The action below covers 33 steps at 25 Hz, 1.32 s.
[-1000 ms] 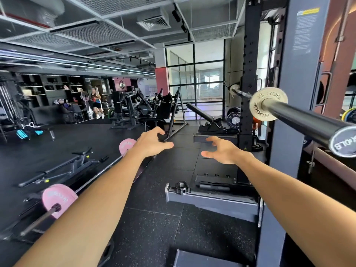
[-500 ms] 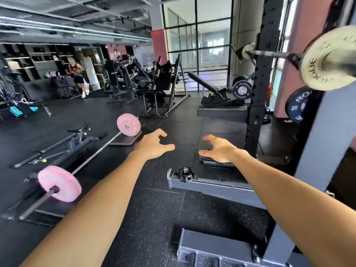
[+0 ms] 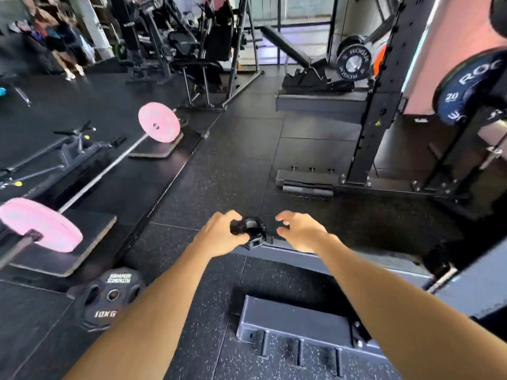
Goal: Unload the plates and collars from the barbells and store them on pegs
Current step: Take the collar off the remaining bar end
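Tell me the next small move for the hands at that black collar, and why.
Probably lift the black collar off the grey rack foot: the left hand already grips its side, while the right hand hovers beside it, holding nothing.

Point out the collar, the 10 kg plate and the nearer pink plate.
collar [image 3: 251,229]: head view, on its ring.
10 kg plate [image 3: 108,297]: head view, near its hub.
nearer pink plate [image 3: 41,224]: head view, on its face.

Under you is black speckled rubber floor [image 3: 219,171]. On it lie a pink-plated barbell [image 3: 98,174] resting on thin mats [image 3: 65,259], a black 10KG plate [image 3: 108,298], and the grey rack base beam [image 3: 301,256], where a black collar [image 3: 251,229] seems to sit.
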Available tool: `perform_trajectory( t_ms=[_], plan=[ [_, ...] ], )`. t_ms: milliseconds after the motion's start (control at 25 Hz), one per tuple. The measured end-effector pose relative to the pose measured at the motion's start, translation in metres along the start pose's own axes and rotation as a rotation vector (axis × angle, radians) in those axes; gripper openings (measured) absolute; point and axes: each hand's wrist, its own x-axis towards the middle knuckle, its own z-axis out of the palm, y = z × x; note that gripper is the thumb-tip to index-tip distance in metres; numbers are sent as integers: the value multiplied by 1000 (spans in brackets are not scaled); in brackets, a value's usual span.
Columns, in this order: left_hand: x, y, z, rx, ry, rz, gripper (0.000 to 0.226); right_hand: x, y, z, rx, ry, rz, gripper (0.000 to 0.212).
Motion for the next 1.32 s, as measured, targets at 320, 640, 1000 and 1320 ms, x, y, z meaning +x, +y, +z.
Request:
perform_trajectory(
  t_ms=[320, 640, 1000, 1320],
  plan=[
    [54, -40, 87, 159, -58, -14, 52, 52, 24, 72, 74, -65, -5, 40],
    [44, -38, 77, -15, 76, 64, 20, 42, 13, 61, 66, 1, -19, 23],
    [-39, -24, 0, -82, 123, 117, 31, -42, -23, 16, 227, 121, -150, 10],
    [-195, 25, -61, -134, 361, 261, 18, -201, -70, -25, 315, 238, -297, 11]
  ],
)
